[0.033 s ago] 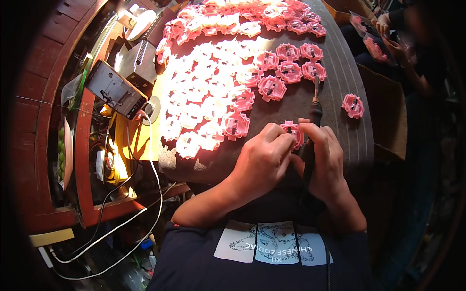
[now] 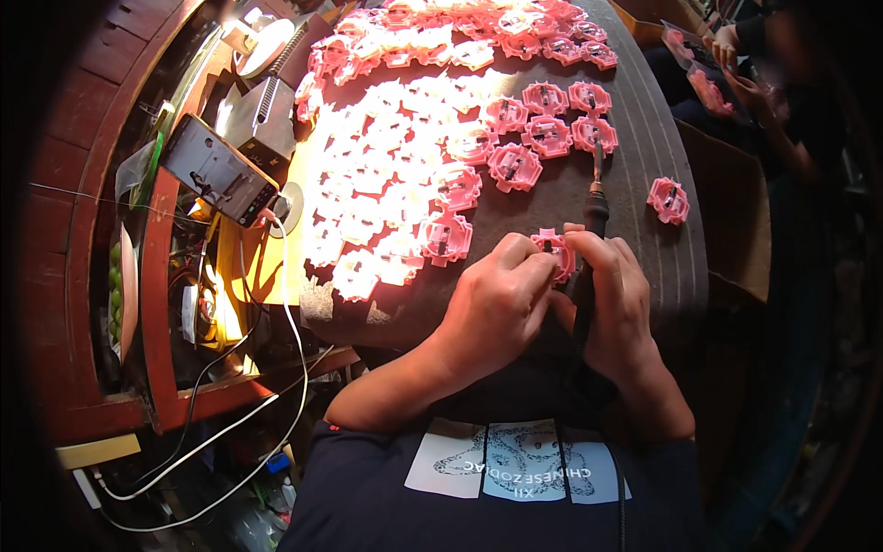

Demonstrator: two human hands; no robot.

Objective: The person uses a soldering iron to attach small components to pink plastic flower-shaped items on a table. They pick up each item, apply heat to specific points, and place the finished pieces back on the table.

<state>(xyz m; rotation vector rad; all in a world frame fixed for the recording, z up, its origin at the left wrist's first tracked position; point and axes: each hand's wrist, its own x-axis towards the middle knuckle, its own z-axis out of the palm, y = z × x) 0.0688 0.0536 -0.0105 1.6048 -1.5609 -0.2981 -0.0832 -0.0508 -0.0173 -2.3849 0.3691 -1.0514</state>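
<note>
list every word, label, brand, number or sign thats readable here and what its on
Dark shirt: lettering across three pale panels, upside down in view; I won't copy the wording.
Phone screen: any text is too small to read.
Pink parts: no lettering I can make out.

Dark navy top, three side-by-side print panels, white to pale blue, dotted black drawing, white lettering, small red mark, bare left hand, bare right hand

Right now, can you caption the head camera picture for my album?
Left hand on a pink part, right hand holding a dark pen-shaped tool.
</note>
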